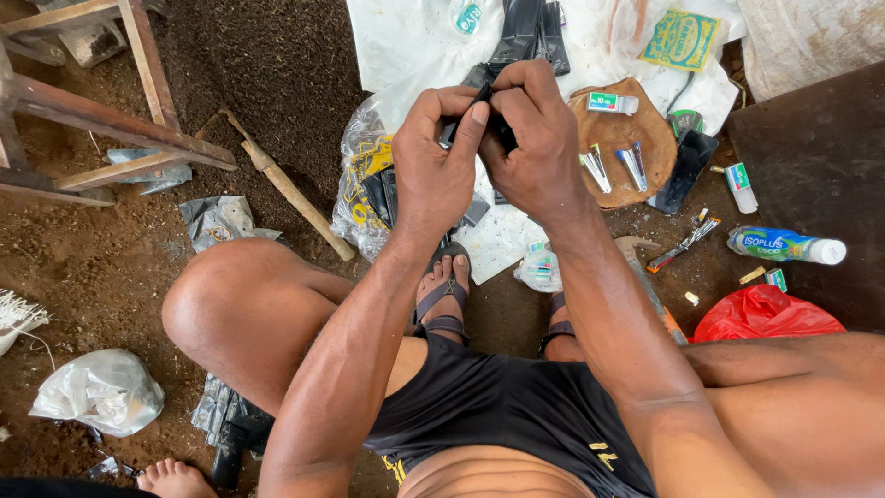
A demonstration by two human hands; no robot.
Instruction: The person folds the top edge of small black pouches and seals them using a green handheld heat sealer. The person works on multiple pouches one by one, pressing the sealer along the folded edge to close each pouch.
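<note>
A small black strip (481, 95) was pinched between the fingertips of the left hand (441, 157) and the right hand (533, 138), each grip closed tight on it, above the white sheet (406, 46) spread over the dirt floor (277, 74). Just right of the hands lay a round wooden board (645, 138) carrying two metal staplers (616, 168), with a plastic bottle (785, 245) and a red bag (765, 314) farther right. A wooden stick (290, 192) lay to the left, near a wooden frame (101, 120).
</note>
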